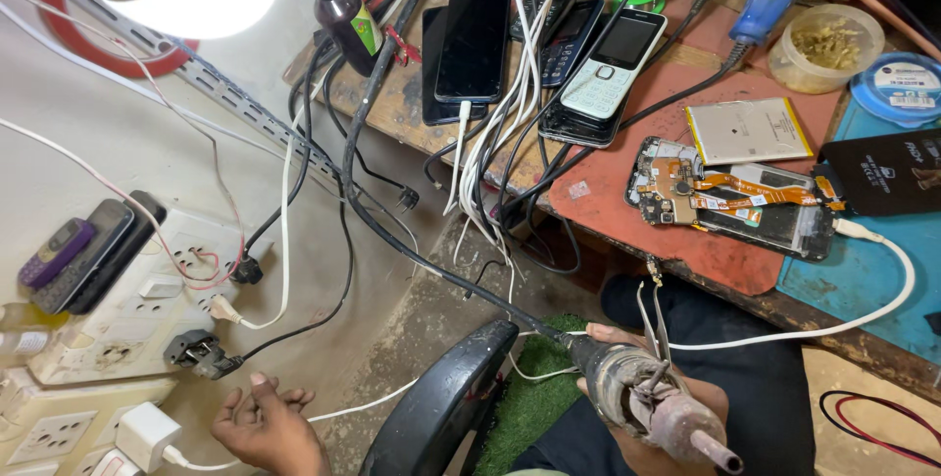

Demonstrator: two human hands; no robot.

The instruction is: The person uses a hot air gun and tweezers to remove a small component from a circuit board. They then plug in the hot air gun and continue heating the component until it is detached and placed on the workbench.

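Note:
My right hand (642, 437) grips a worn hot-air tool (652, 407) with a metal nozzle, low at the centre right, over my lap. Its thick black cable (392, 231) runs up to the bench. My left hand (265, 427) hovers at the bottom left with fingers loosely curled and apart, holding nothing, close to a white charger plug (147, 434) and its white cord. An opened phone with orange flex cables (730, 197) lies on the red mat (686, 241) on the bench. A flat silver battery (748, 130) rests beside it.
A wall socket board (147, 309) with black plugs stands at left, with small phones lying on top. Several phones (470, 45) and tangled white and black cables crowd the bench. A dark bottle (343, 15), a plastic tub (826, 45), a blue mat and a black chair arm (441, 407) are nearby.

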